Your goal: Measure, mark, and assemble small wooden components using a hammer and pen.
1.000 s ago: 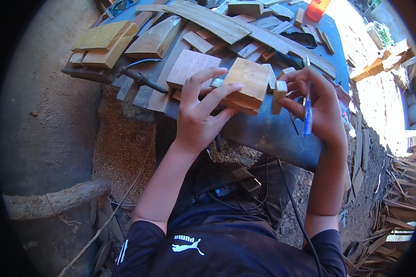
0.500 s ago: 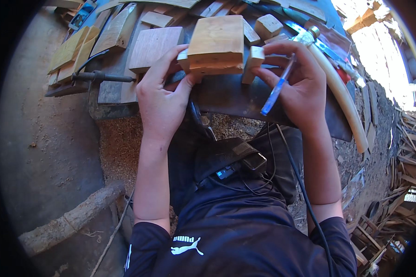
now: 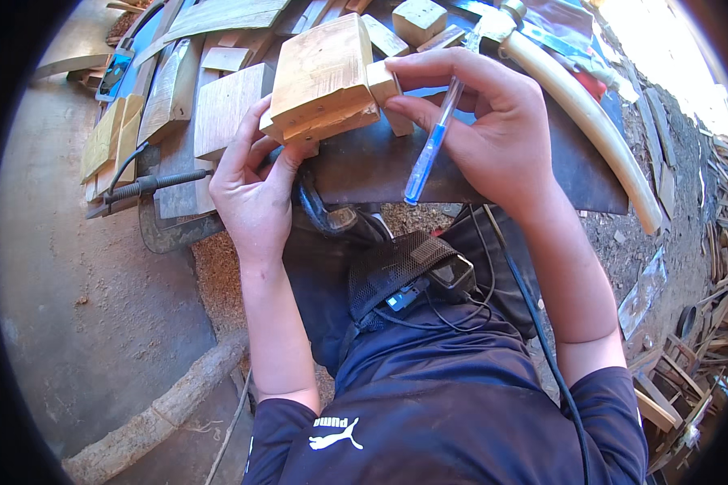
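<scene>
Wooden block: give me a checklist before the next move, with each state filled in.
1. Left hand at the left end of the wooden block: ok.
2. Small wood piece gripped by right hand: ok, pinched between thumb and index finger.
3. Small piece flush with block's right side: cannot tell.
4. Right hand free of other things: not ok, holds a pen.
5. Hammer out of both hands: ok.

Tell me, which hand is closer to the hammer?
The right hand: just left of the hammer's handle, pinching a small wooden piece; the left hand is farther left, at the near left corner of the large wooden block.
</scene>
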Demonstrator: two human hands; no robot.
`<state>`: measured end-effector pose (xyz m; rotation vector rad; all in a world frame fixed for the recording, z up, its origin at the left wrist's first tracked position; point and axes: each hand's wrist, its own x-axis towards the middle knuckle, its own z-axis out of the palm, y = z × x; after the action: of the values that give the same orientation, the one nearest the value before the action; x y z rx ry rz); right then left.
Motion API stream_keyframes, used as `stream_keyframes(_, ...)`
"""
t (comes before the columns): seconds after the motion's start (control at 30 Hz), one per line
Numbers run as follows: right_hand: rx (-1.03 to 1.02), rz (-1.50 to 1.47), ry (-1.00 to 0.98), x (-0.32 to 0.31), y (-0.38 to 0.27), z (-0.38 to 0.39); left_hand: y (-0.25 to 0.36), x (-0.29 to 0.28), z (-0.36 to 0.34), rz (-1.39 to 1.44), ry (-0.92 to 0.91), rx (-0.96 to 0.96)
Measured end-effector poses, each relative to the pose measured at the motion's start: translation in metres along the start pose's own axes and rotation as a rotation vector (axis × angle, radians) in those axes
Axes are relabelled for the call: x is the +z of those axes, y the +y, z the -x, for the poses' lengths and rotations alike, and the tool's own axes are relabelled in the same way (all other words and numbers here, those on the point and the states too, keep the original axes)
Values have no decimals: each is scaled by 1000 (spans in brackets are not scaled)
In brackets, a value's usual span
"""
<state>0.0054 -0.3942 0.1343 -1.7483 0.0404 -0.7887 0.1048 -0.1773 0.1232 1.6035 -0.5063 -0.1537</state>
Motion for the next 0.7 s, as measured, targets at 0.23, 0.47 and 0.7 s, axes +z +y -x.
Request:
stream_keyframes(0.23, -65, 43, -48, -4, 1, 2, 1, -3, 0, 41, -15, 28)
stream_keyframes(0.47, -91, 18, -27, -1, 6, 2, -13, -18, -1, 70, -69, 51)
stream_keyframes(0.7, -48, 40, -42, -7, 2, 2, -14, -15, -2, 30, -83, 67)
